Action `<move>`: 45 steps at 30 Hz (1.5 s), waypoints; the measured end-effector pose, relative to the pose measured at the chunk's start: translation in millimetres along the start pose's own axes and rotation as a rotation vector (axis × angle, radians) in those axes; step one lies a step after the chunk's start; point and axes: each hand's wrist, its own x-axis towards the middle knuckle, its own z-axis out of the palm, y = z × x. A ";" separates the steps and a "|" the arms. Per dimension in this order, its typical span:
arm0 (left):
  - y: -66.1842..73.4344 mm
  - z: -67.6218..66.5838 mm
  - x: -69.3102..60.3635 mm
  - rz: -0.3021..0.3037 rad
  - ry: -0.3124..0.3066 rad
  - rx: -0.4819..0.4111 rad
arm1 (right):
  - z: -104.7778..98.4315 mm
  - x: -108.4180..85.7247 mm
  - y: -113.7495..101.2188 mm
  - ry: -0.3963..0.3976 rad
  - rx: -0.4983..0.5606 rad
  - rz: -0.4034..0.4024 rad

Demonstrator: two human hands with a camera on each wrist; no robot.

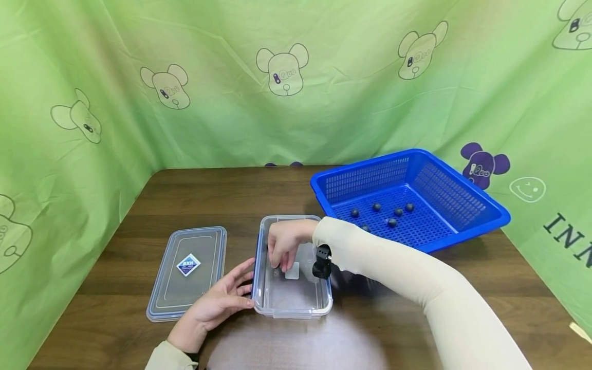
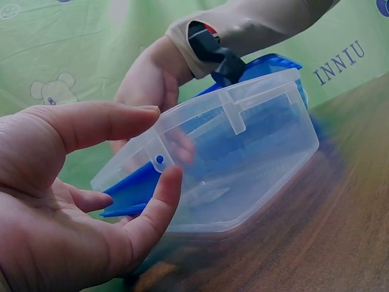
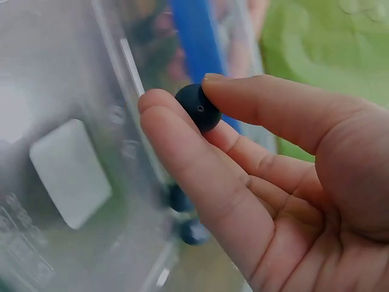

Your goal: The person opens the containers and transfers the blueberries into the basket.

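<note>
My right hand is lowered into a clear plastic food box. In the right wrist view it pinches a small dark ball between thumb and fingertips. Two more dark balls lie close by, blurred, beside the box's long wall. With fingers spread, my left hand touches the box's left side; the left wrist view shows its thumb near the rim. A white label is on the box floor.
Left of the box lies its clear lid with blue edging and a diamond sticker. A blue plastic basket at the back right holds several dark balls. A green printed cloth hangs behind the wooden table.
</note>
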 end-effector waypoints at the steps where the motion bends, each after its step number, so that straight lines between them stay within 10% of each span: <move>1: 0.1 0.0 -0.2 0.001 0.001 0.000 | -3.4 -2.7 -0.8 0.000 0.006 -0.005; 26: -0.8 0.3 0.8 0.006 0.004 -0.008 | -100.8 -103.3 29.9 0.187 0.181 -0.116; 45: -1.1 -1.0 -0.1 0.002 0.007 -0.004 | -127.2 -123.4 104.9 0.245 0.339 -0.010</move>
